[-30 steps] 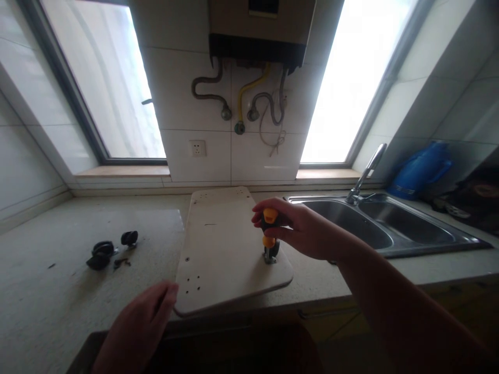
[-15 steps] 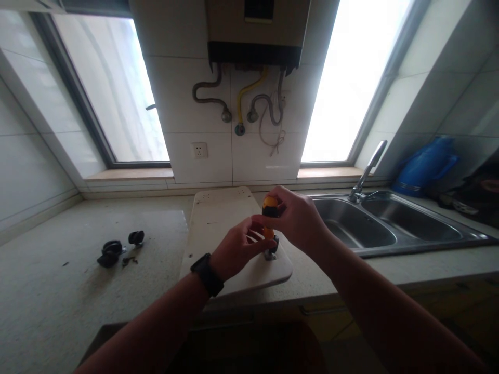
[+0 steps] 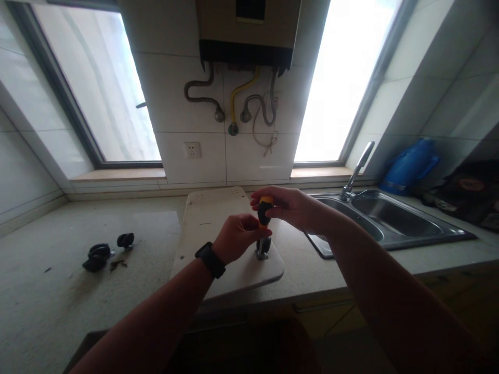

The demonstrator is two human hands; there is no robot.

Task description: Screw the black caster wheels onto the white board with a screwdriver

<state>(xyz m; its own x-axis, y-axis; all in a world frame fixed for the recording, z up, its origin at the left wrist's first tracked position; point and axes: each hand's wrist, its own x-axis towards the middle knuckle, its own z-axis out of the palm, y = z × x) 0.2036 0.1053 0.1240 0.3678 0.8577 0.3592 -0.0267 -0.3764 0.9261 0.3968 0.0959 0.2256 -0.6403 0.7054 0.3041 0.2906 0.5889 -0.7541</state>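
Observation:
A screwdriver point(image 3: 265, 212) with an orange and black handle stands nearly upright over the near right corner of a white board point(image 3: 202, 241). My right hand point(image 3: 286, 205) is closed round the upper part of its handle. Lower down, my left hand point(image 3: 239, 236), with a black watch on the wrist, pinches the handle's base near the shaft. The tip reaches the metal plate of a black caster wheel point(image 3: 266, 244) that sits on the board; the screw itself is too small to make out.
Several loose black casters point(image 3: 99, 254) and some small screws point(image 3: 118, 265) lie on the counter at left. A double sink point(image 3: 331, 254) with a faucet point(image 3: 356, 171) is at right, a blue jug point(image 3: 409, 166) behind it. A water heater point(image 3: 247, 52) hangs on the wall.
The view has shifted slightly to the right. My right hand's fingers have opened and re-wrapped round the handle top, and my left fingers have closed in lower on the screwdriver.

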